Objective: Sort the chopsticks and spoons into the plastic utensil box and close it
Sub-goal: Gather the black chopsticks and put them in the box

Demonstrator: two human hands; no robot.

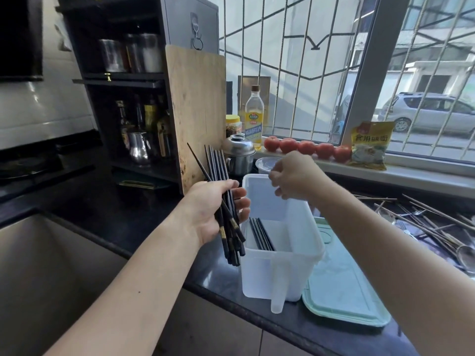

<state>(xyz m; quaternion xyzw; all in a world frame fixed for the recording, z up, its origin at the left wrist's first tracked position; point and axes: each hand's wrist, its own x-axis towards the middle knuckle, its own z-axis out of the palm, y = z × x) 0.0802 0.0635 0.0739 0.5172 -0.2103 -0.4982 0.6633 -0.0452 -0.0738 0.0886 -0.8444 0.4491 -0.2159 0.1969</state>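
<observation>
At the far left, a steel sink [38, 253] is sunk into a dark tabletop [115, 217]. Behind it stands a black shelf rack [123, 98] of tins and bottles, with a wooden cutting board [198, 111] leaning upright against its side.

The left hand [213, 209] grips a thick bundle of black chopsticks [226, 214], fingers curled round the middle of it. The bundle is held nearly upright, tips up and gold-banded ends down, just beside the left wall of the plastic utensil box [280, 240], seemingly so pairs can be drawn from it and dropped in.

The white, translucent box stands open on the tabletop near its front edge. A few black chopsticks [261, 233] already lie inside, slanted along the left side, which suggests that side is being kept for chopsticks.

The right hand [293, 176] hovers over the far rim of the box, fingers loosely curled downward. No utensil is visible in it, though whether its fingertips pinch anything cannot be told from here.

The pale green lid [344, 291] lies flat just right of the box, within easy reach for closing later. Further right, a loose pile of metal chopsticks and spoons [431, 227] waits unsorted on the tabletop. On the windowsill behind, a row of tomatoes [308, 146] and a yellow packet [371, 147].
</observation>
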